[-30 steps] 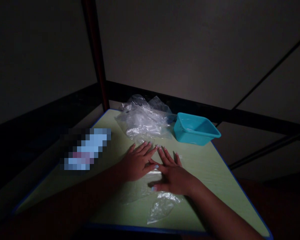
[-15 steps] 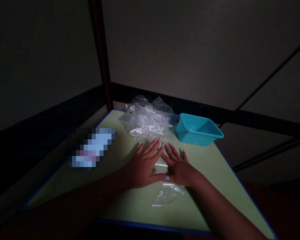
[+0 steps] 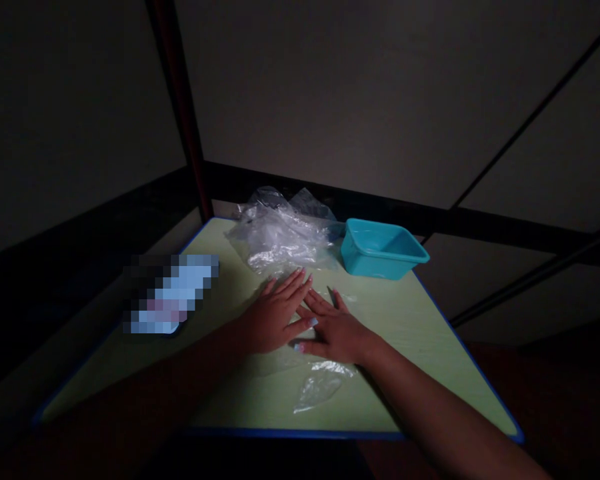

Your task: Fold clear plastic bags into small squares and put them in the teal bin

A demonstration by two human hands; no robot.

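Palm down over a clear plastic bag (image 3: 320, 389) on the green table (image 3: 420, 347), my left hand (image 3: 275, 317) has its fingers stretched out. My right hand (image 3: 336, 328) lies flat beside it, fingers spread, with its fingertips meeting or overlapping those of the left. Part of the bag shows below the hands, crinkled and shiny; the middle of it is hidden under them. Just beyond my fingertips rests a heap of clear plastic bags (image 3: 283, 233).
A turquoise basket (image 3: 383, 263) stands at the back right of the table. A blurred-out, phone-like object (image 3: 180, 287) lies near the left edge. Dark walls rise behind the table and to its left.
My right hand has slid left, its fingers now partly under or against the left hand's. The thumbs have moved apart. The whole view has shifted slightly.
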